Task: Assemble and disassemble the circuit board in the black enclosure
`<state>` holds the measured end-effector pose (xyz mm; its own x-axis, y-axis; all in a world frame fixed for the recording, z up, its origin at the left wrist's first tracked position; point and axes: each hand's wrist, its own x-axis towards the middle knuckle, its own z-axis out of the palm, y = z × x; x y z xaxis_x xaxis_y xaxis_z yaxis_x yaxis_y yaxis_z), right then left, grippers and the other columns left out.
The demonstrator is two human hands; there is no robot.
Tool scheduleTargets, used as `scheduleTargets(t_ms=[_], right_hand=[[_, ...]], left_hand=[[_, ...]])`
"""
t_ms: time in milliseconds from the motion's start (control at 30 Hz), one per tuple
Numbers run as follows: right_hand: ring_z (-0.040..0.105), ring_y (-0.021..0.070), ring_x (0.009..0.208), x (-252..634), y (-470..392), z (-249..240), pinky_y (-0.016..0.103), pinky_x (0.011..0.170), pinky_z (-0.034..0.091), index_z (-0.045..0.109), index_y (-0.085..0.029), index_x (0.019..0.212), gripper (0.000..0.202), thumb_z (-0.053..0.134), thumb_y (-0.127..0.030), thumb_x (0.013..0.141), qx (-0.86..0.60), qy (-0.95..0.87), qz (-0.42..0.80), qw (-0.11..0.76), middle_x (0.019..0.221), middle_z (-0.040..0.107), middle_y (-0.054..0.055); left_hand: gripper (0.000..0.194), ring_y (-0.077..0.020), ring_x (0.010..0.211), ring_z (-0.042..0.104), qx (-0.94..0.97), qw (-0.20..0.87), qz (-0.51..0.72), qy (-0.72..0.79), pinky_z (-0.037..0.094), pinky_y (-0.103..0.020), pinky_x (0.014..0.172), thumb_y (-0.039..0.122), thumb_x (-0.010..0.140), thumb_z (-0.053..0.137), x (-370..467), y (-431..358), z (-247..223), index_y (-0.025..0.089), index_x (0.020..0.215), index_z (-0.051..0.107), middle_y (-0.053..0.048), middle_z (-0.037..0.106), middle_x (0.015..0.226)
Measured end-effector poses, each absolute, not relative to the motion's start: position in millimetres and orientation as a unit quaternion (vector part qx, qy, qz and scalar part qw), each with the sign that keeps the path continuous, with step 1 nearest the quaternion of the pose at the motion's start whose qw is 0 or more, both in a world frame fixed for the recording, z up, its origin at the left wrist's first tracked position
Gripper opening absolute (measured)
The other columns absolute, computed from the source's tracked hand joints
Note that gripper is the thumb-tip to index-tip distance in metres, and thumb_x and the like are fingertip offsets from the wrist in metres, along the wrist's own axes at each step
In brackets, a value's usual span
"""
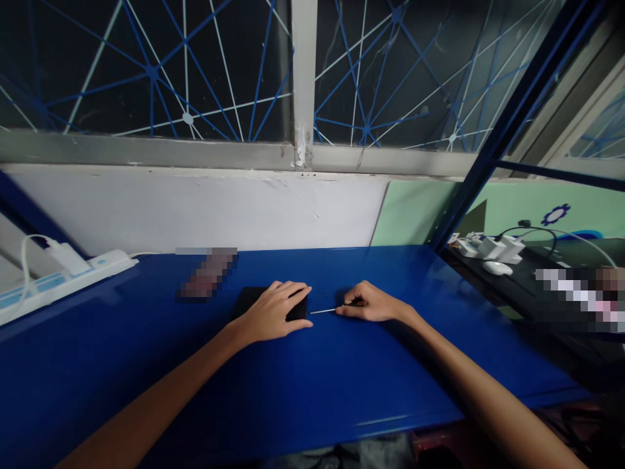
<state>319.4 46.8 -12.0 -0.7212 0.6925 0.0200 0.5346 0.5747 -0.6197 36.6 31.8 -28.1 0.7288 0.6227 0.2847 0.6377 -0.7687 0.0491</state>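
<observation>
A flat black rectangular object (296,311) lies on the blue table, partly covered by my left hand (279,309). That hand rests on top with its fingers stretched out and spread, the thumb near the object's front right corner. My right hand (367,302) is closed around a screwdriver (322,311), its dark handle mostly hidden in the fingers. The thin metal shaft points left, with its tip at the black object's right edge; I cannot tell whether they touch. Small dark specks (325,294) lie on the table between the hands, too small to name.
On the left of the blue table (381,384) stands a white power strip (63,280) with a plugged-in charger and cable. A blurred-out item (208,273) lies behind my left hand. Blue frame posts (469,189) rise at the right, beside a dark surface with white adapters (500,249) and cables.
</observation>
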Motion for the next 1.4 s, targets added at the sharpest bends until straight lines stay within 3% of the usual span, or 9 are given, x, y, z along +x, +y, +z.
scheduleTargets(t_ms=[233, 400, 700, 867, 1067, 1233, 1400], right_hand=[[0.026, 0.0074, 0.051, 318, 44, -10, 0.024, 0.05, 0.021, 0.044, -0.017, 0.055, 0.049, 0.053, -0.052, 0.088, -0.349, -0.874, 0.307, 0.137, 0.053, 0.03, -0.006], [0.031, 0.008, 0.051, 322, 46, -9, 0.024, 0.05, 0.023, 0.053, -0.016, 0.064, 0.044, 0.05, -0.052, 0.09, -0.342, -0.86, 0.36, 0.115, 0.056, 0.039, -0.005], [0.033, 0.0082, 0.054, 319, 46, -15, 0.022, 0.05, 0.025, 0.052, -0.017, 0.071, 0.038, 0.067, -0.051, 0.078, -0.348, -0.844, 0.374, 0.165, 0.06, 0.042, -0.006], [0.038, 0.0088, 0.052, 314, 42, -14, 0.024, 0.051, 0.026, 0.058, -0.015, 0.072, 0.038, 0.049, -0.046, 0.092, -0.378, -0.852, 0.32, 0.169, 0.059, 0.049, -0.003], [0.043, 0.0094, 0.054, 316, 43, -8, 0.023, 0.053, 0.028, 0.064, -0.016, 0.077, 0.033, 0.056, -0.045, 0.089, -0.395, -0.857, 0.299, 0.141, 0.063, 0.056, -0.001], [0.043, 0.0093, 0.058, 318, 44, -8, 0.023, 0.054, 0.029, 0.06, -0.016, 0.079, 0.032, 0.071, -0.047, 0.077, -0.398, -0.852, 0.295, 0.167, 0.066, 0.054, -0.003], [0.039, 0.0087, 0.052, 316, 42, -10, 0.024, 0.051, 0.026, 0.061, -0.015, 0.073, 0.04, 0.059, -0.054, 0.085, -0.39, -0.858, 0.302, 0.145, 0.059, 0.05, -0.003]], left_hand=[[0.067, -0.0295, 0.123, 0.05, -0.928, 0.025, -0.127, -0.348, 0.037, -0.044, 0.099, 0.064, 0.092, 0.044, 38, 31, -26, 0.02, 0.142, 0.042, -0.013, 0.053, 0.138], [0.068, -0.0298, 0.124, 0.049, -0.928, 0.022, -0.124, -0.35, 0.036, -0.043, 0.1, 0.065, 0.091, 0.044, 38, 30, -26, 0.02, 0.142, 0.042, -0.013, 0.052, 0.139], [0.068, -0.0301, 0.125, 0.048, -0.924, 0.031, -0.124, -0.36, 0.034, -0.044, 0.101, 0.065, 0.093, 0.041, 35, 35, -30, 0.02, 0.144, 0.039, -0.013, 0.051, 0.14], [0.066, -0.0296, 0.125, 0.049, -0.926, 0.038, -0.117, -0.358, 0.036, -0.043, 0.1, 0.063, 0.093, 0.041, 35, 35, -27, 0.018, 0.142, 0.041, -0.014, 0.051, 0.14], [0.066, -0.029, 0.124, 0.05, -0.925, 0.046, -0.119, -0.357, 0.036, -0.043, 0.1, 0.063, 0.093, 0.041, 35, 34, -28, 0.019, 0.143, 0.041, -0.014, 0.052, 0.14], [0.067, -0.03, 0.124, 0.049, -0.924, 0.047, -0.118, -0.36, 0.036, -0.044, 0.099, 0.063, 0.093, 0.042, 35, 35, -30, 0.017, 0.142, 0.042, -0.014, 0.052, 0.139], [0.067, -0.029, 0.124, 0.049, -0.926, 0.047, -0.127, -0.353, 0.036, -0.043, 0.099, 0.064, 0.093, 0.041, 34, 35, -31, 0.018, 0.142, 0.042, -0.013, 0.053, 0.139]])
